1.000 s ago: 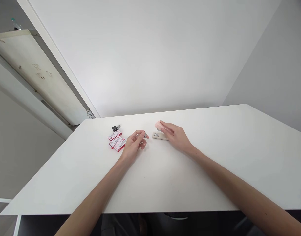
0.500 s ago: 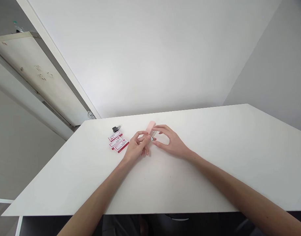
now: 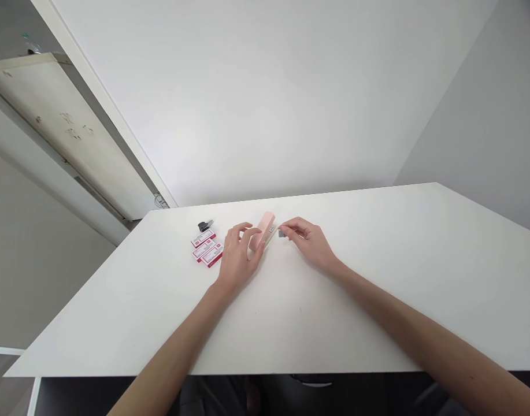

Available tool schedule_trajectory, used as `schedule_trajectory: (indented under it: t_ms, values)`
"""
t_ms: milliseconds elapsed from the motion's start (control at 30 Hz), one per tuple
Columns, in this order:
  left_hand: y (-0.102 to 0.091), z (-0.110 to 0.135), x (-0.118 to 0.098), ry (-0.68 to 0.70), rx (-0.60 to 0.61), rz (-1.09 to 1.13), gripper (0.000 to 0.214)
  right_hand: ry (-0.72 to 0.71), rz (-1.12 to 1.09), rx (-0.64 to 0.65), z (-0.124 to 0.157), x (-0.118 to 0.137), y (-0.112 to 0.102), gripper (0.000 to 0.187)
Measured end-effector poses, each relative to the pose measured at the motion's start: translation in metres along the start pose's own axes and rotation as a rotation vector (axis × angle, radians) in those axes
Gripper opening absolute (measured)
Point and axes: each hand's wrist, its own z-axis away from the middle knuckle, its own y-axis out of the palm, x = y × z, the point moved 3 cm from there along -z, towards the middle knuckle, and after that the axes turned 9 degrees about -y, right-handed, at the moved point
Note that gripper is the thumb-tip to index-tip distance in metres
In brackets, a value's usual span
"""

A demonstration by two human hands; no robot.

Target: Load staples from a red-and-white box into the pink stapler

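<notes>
A pink stapler (image 3: 263, 226) lies tilted away from me on the white table, with a pale base along its right side. My left hand (image 3: 239, 254) is at its near end, thumb on the right side and fingers curved over the left, loosely gripping it. Just right of the stapler, my right hand (image 3: 306, 240) pinches a small grey piece (image 3: 282, 233) between thumb and fingertips. That piece looks like a short strip of staples, though it is too small to be sure.
Left of my left hand lie several small red-and-white boxes (image 3: 207, 248), overlapping. Behind them is a small black object with a clear or metallic end (image 3: 204, 225). A white wall (image 3: 282, 104) rises behind the table (image 3: 360, 323).
My hands have moved apart. The right hand has drawn right with the grey piece, which was between both hands. My left hand has shifted onto the stapler's near end.
</notes>
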Motion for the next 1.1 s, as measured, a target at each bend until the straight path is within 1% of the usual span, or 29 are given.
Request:
schedule_trajectory:
  t_ms: [67, 133, 200, 300, 433, 533, 600, 667, 767, 967, 1100]
  values:
    - [0.002, 0.000, 0.002, 0.012, 0.084, -0.038, 0.031, 0.057, -0.045, -0.019, -0.001, -0.003, -0.001, 0.035]
    - [0.003, 0.000, 0.003, 0.007, 0.175, -0.065, 0.035, 0.076, -0.067, -0.040, -0.002, -0.003, -0.002, 0.035]
    - [0.005, 0.001, 0.005, 0.017, 0.208, -0.108, 0.037, 0.087, -0.076, -0.059, -0.002, -0.002, -0.002, 0.035]
    - [0.007, 0.000, 0.009, 0.031, 0.160, -0.217, 0.038, 0.120, -0.060, -0.077, -0.002, 0.001, -0.003, 0.033]
    - [0.006, -0.003, 0.016, -0.011, 0.085, -0.381, 0.042, 0.161, -0.038, -0.073, 0.000, 0.002, -0.004, 0.035]
    - [0.002, -0.004, 0.021, -0.102, 0.030, -0.475, 0.046, 0.176, -0.034, -0.065, 0.001, 0.000, -0.004, 0.036]
    - [-0.001, -0.004, 0.025, -0.177, -0.003, -0.496, 0.053, 0.176, -0.034, -0.062, 0.001, -0.001, -0.004, 0.037]
    - [-0.003, -0.003, 0.028, -0.217, -0.027, -0.501, 0.056, 0.177, -0.031, -0.060, 0.001, -0.002, -0.004, 0.038]
    - [-0.003, -0.001, 0.029, -0.208, -0.032, -0.504, 0.052, 0.185, -0.023, -0.061, 0.000, -0.003, -0.005, 0.038]
    - [-0.002, 0.002, 0.021, -0.256, 0.027, -0.534, 0.049, 0.188, -0.027, -0.059, 0.000, -0.003, -0.005, 0.040]
    - [-0.004, 0.005, 0.017, -0.274, 0.011, -0.574, 0.051, 0.192, -0.023, -0.062, 0.000, -0.001, -0.005, 0.040]
